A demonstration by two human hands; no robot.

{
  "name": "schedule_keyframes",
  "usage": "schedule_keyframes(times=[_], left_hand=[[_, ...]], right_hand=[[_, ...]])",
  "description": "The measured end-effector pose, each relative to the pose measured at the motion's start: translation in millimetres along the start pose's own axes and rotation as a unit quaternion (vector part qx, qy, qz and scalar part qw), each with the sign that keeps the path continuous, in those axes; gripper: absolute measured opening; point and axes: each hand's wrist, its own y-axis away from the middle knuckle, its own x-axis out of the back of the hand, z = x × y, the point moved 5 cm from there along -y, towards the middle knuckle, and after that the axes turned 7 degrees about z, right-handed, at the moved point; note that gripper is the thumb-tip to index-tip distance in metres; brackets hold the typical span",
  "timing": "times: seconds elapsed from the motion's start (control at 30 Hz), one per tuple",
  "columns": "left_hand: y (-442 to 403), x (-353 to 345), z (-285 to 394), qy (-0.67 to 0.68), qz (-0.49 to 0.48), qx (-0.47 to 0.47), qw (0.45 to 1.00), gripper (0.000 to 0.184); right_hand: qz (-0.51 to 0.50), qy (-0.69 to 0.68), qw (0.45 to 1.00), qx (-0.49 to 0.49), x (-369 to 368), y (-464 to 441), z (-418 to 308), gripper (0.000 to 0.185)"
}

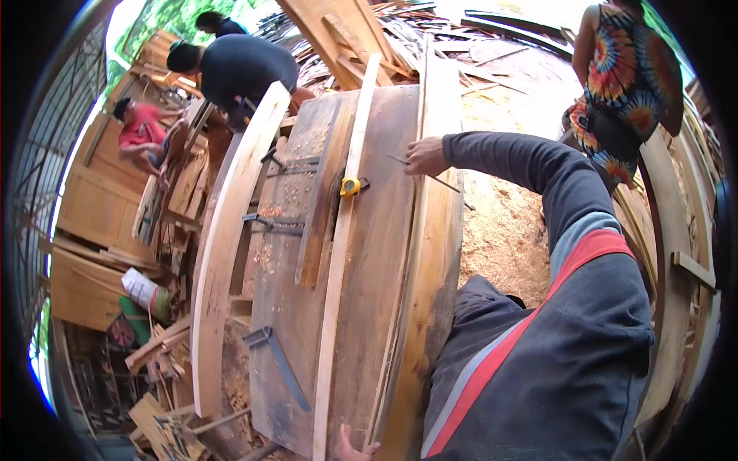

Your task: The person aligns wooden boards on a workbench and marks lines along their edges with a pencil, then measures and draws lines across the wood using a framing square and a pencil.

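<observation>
My right hand (425, 156) is closed around a thin dark rod (397, 159) at the right edge of the wooden bench. Another length of thin rod (447, 185) shows below the fist; whether the two are one piece I cannot tell. At the bottom edge of the view, my left hand (355, 447) is partly cut off, thumb and finger apart, by the near end of the boards. A long pale strip of wood (338, 284) runs along the bench top (377, 223). On that strip sits a yellow tape measure (351, 187).
A metal try square (284, 369) lies on the bench's left part. Bar clamps (269, 223) and a short plank (323, 207) are farther up. A long pale beam (234, 253) flanks the bench. Several people are nearby, one in a tie-dye outfit (626, 84). Sawdust (507, 238) covers the ground.
</observation>
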Motion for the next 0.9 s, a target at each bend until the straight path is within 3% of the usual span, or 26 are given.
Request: schedule_keyframes(times=[0.03, 0.07, 0.2, 0.37, 0.4, 0.47, 0.57, 0.8, 0.9], left_hand=[[-9.1, -5.0, -7.8, -0.099, -0.070, 0.081, 0.989, 0.119], [-9.2, -8.4, -24.4, 0.002, -0.047, 0.149, 0.988, 0.121], [-10.4, -34.7, -36.5, -0.107, -0.055, 0.040, 0.992, 0.102], [-8.3, -36.9, -24.6, -0.304, 0.061, 0.170, 0.935, 0.067], [-0.8, -40.5, -6.9, -0.303, 0.058, 0.177, 0.935, 0.067], [7.5, -45.7, 41.8, -0.296, 0.116, 0.147, 0.937, 0.043], [8.9, -47.2, 46.0, -0.287, 0.155, 0.096, 0.941, 0.037], [8.1, -47.3, 24.1, -0.258, 0.173, 0.106, 0.945, 0.038], [9.8, -47.1, 39.5, -0.280, 0.188, 0.049, 0.940, 0.039]], right_hand=[[-0.002, 0.013, 1.000, 0.028, 2.7, 0.3, -1.6, 0.018], [-0.002, 0.025, 0.998, 0.057, 2.5, 2.1, -6.0, 0.017], [0.034, -0.006, 0.997, 0.071, 11.4, 0.6, -8.7, 0.012], [0.011, -0.002, 0.998, 0.054, -8.1, -16.2, -1.8, 0.017], [0.031, -0.006, 0.997, 0.064, -4.1, -16.9, -1.4, 0.015], [0.048, -0.014, 0.996, 0.079, 1.0, -18.9, -1.1, 0.017], [0.050, -0.018, 0.995, 0.083, 2.2, -20.3, -0.4, 0.018], [0.069, -0.037, 0.991, 0.110, 0.8, -20.4, 1.7, 0.017], [0.050, -0.001, 0.995, 0.088, 0.4, -23.6, -0.1, 0.016]])
